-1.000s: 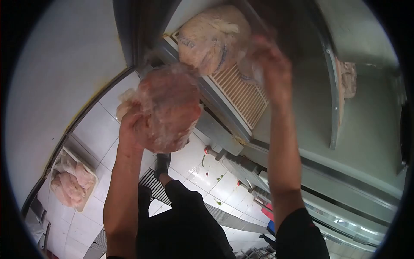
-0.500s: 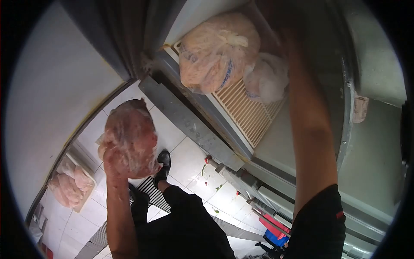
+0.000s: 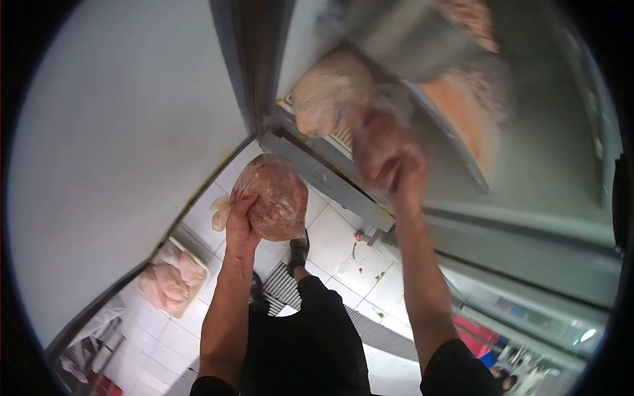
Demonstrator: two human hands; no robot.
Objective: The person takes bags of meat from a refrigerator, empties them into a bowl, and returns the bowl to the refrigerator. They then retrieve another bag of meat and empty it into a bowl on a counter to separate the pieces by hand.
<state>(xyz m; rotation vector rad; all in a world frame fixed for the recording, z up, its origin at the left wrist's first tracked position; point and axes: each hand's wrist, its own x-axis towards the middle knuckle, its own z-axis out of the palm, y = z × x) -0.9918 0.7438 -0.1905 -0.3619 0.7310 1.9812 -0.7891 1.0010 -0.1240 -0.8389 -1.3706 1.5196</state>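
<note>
My left hand (image 3: 239,223) is raised in front of me and grips a clear plastic bag of pinkish-red raw meat (image 3: 272,196) from below. My right hand (image 3: 395,165) is lifted higher, at the front edge of an open cooler (image 3: 330,178). It is smeared by motion, and I cannot tell whether it holds anything. A pale bagged lump of meat (image 3: 323,92) lies on the slatted cooler shelf just left of and above that hand.
A white tray of pale bagged meat (image 3: 173,277) sits on the tiled floor at lower left. A white door panel (image 3: 132,132) fills the left side. A blurred metal tray (image 3: 456,92) with orange-pink contents is at upper right. A floor drain grate (image 3: 281,285) runs under my feet.
My left hand has swung the meat bag right and slightly up, after lowering it. My right hand has come down out of the cooler's top to its front edge. The view has shifted.
</note>
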